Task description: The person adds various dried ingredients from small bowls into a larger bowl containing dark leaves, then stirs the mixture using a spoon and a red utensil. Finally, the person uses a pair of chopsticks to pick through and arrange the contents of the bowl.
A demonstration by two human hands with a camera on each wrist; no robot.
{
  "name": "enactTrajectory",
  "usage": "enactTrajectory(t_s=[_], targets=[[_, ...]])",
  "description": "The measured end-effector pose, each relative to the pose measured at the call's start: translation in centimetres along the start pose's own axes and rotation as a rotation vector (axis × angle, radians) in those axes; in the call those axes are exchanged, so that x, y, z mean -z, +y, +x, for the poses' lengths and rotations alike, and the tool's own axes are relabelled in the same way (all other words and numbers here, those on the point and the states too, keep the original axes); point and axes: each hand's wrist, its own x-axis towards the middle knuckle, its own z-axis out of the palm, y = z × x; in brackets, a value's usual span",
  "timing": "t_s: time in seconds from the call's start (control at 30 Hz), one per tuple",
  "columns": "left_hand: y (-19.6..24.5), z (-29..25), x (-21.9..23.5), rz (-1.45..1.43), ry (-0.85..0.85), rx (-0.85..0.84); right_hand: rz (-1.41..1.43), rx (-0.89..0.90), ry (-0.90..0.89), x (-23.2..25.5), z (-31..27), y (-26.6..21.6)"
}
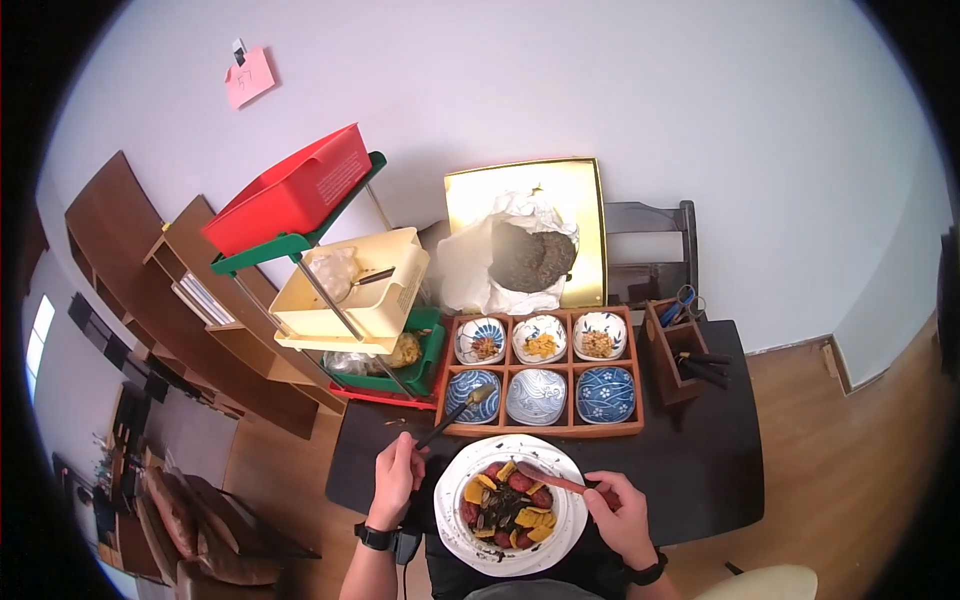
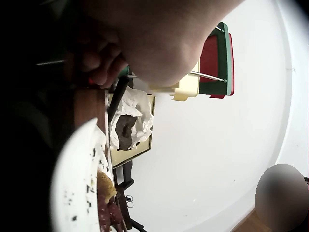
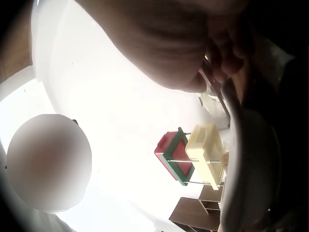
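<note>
My left hand (image 1: 397,478) grips the dark handle of a tool (image 1: 443,427), whose metal tip lies over the left blue patterned bowl (image 1: 486,383) in the front row of the wooden tray. In my right hand (image 1: 620,518) is a reddish-brown wooden utensil (image 1: 562,483), its end touching the food on the white plate (image 1: 456,541). Dark leaves, red pieces and yellow slices (image 1: 538,518) fill the plate's middle, with dark crumbs on its rim. The left wrist view shows curled fingers (image 2: 107,65) beside the plate (image 2: 72,188); in the right wrist view, fingers (image 3: 224,60) curl round the utensil.
Behind the plate stands a compartmented wooden tray (image 1: 541,431) of small bowls, three holding dry bits. A tiered rack with red (image 1: 300,190), cream and green bins is at left. A gold box (image 1: 598,200) with a dark lump sits behind; a wooden tool holder (image 1: 668,365) is at right.
</note>
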Motion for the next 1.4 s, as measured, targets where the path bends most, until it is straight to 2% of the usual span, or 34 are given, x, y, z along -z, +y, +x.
enactTrajectory(t_s=[0.27, 0.33, 0.53, 0.67, 0.7, 0.8, 0.93, 1.17, 1.4], targets=[[0.0, 1.6, -0.2, 0.012, -0.089, 0.101, -0.059, 0.006, 0.036, -0.2, -0.3, -0.5], [-0.2, 1.6, -0.1, -0.047, -0.141, 0.078, -0.063, -0.002, 0.055, -0.3, -0.4, -0.1], [-0.2, 2.1, 0.0, -0.124, -0.299, 0.161, -0.156, 0.06, 0.088, -0.6, -0.4, 0.3], [-1.1, 2.0, 0.1, -0.173, -0.282, 0.101, -0.138, 0.098, 0.129, -0.8, -0.6, 0.5], [-1.6, 2.2, 0.0, -0.188, -0.291, 0.076, -0.134, 0.157, 0.124, -0.8, -0.5, 1.0], [-2.5, 1.3, 0.2, -0.335, -0.302, 0.024, -0.132, 0.191, 0.145, -0.6, -0.6, 1.7], [-4.2, -0.3, 0.1, -0.495, -0.207, -0.072, -0.154, 0.176, 0.141, -0.7, -0.7, 1.1], [-4.7, -2.0, 0.5, -0.564, -0.193, -0.142, -0.118, 0.063, 0.175, -1.0, -1.1, -0.2], [-4.3, -2.4, 0.7, -0.58, -0.192, -0.16, -0.217, 0.117, 0.222, -1.0, -1.1, 0.1]])
